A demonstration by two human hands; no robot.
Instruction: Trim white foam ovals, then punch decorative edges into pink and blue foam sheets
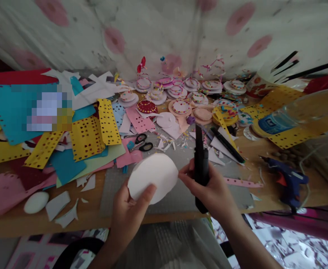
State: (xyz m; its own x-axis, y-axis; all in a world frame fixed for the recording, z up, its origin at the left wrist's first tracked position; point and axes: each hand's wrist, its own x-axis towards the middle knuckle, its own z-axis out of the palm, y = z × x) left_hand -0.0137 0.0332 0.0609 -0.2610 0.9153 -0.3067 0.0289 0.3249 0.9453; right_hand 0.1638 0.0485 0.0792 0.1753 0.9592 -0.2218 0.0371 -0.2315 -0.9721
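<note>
My left hand grips a white foam disc by its lower left edge, thumb on top. The disc is held tilted over the grey cutting mat. In my right hand is a black utility knife, upright with its tip pointing away from me. The thumb and index finger of that hand reach to the disc's right edge. Beyond the disc, small scissors with black handles lie among white offcuts.
Small decorated round pieces fill the back of the table. Perforated yellow sheets and blue foam pile up at left. A blue glue gun, a bottle and a black marker lie at right. A white egg-shaped piece rests front left.
</note>
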